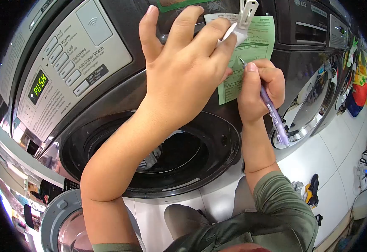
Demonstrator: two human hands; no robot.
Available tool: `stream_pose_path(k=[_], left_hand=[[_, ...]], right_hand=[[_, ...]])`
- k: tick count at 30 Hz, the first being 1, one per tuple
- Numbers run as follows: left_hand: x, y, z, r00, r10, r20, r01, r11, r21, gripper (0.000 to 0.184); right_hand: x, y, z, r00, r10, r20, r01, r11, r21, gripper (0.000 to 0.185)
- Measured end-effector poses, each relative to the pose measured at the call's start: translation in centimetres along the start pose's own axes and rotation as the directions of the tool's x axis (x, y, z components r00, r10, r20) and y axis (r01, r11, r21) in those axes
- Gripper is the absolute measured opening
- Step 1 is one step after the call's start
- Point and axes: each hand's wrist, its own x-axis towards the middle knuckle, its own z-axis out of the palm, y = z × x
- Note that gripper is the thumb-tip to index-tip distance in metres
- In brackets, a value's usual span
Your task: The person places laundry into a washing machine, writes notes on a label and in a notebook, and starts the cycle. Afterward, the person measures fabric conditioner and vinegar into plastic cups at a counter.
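Observation:
A green printed form hangs against the dark front of a washing machine, under a white clothes peg. My left hand has its back to me, with its outer fingers spread over the machine. Its index finger and thumb are at the form's left edge, and a curled white paper shows by the fingers. In my right hand is a purple pen, its tip on or just over the form. Part of the form is hidden by both hands.
Below my hands is the machine's open drum with some cloth inside. Its round door swings out at lower left. The control panel reads PUSH. Another washer stands at right, and shoes lie on the white tiled floor.

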Motion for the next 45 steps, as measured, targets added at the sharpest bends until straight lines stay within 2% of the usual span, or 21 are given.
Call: stream_pose_path(k=[6,12,15,16,18,21,22,24,25,27,33,37,40,42,45], left_hand=[[-0.2,-0.12,0.08,1.0,0.003,-0.008,-0.003,1.0,-0.001,0.04],[-0.28,-0.08,0.18,1.0,0.001,-0.014,-0.001,1.0,0.0,0.039],[-0.3,-0.05,0.13,1.0,0.0,-0.01,0.0,1.0,0.002,0.039],[-0.28,-0.02,0.15,1.0,-0.001,-0.011,0.001,1.0,0.002,0.039],[-0.23,-0.07,0.08,1.0,0.0,-0.011,0.0,1.0,0.002,0.039],[-0.19,-0.05,0.02,1.0,0.002,-0.012,-0.002,1.0,0.001,0.039],[-0.26,-0.05,0.01,1.0,0.002,-0.011,-0.002,1.0,0.002,0.039],[-0.17,-0.04,-0.02,1.0,0.003,-0.012,-0.003,1.0,0.0,0.039],[-0.13,-0.04,-0.02,1.0,0.003,-0.012,-0.003,1.0,0.002,0.039],[-0.07,-0.11,-0.07,1.0,0.005,-0.013,-0.005,1.0,0.003,0.039],[0.0,0.02,-0.08,1.0,0.003,-0.01,-0.003,1.0,0.002,0.038],[0.02,0.04,-0.12,1.0,0.004,-0.004,-0.004,1.0,0.003,0.038],[0.03,0.06,-0.17,1.0,0.004,-0.004,-0.004,1.0,0.008,0.038],[0.08,0.05,-0.27,1.0,0.003,-0.007,-0.003,1.0,0.006,0.038],[0.16,0.01,-0.24,1.0,0.005,-0.01,-0.004,1.0,0.013,0.038]], right_hand=[[0.22,-0.11,0.06,0.992,-0.101,0.082,0.109,0.989,-0.097,0.018],[0.07,-0.14,0.46,0.998,-0.058,0.0,0.058,0.997,-0.058,0.019],[0.01,0.02,0.16,0.991,-0.113,0.064,0.121,0.985,-0.124,0.019],[-0.04,-0.14,0.14,0.992,-0.112,0.064,0.119,0.985,-0.124,0.019],[-0.08,-0.59,0.16,1.0,0.017,0.007,-0.017,0.999,-0.042,0.018],[-0.18,-0.54,0.48,0.996,0.043,-0.073,-0.044,0.999,-0.011,0.018],[-0.17,-0.41,0.49,0.996,0.045,-0.073,-0.046,0.999,-0.011,0.018],[-0.02,-0.07,0.44,0.996,-0.084,0.015,0.085,0.99,-0.11,0.018],[-0.02,-0.18,0.41,0.996,-0.084,0.015,0.085,0.99,-0.11,0.018],[0.0,-0.44,0.4,1.0,-0.008,0.001,0.008,0.997,-0.08,0.018],[0.1,-0.51,0.29,1.0,0.026,-0.015,-0.026,0.999,-0.038,0.018],[0.15,-0.2,0.42,0.999,-0.038,-0.031,0.036,0.997,-0.064,0.017],[0.05,-0.5,0.57,0.998,0.032,-0.059,-0.037,0.995,-0.09,0.018],[-0.21,-0.3,0.55,0.988,0.091,-0.123,-0.091,0.996,-0.002,0.018],[0.04,-0.28,0.47,0.997,0.032,-0.063,-0.034,0.999,-0.019,0.018]])
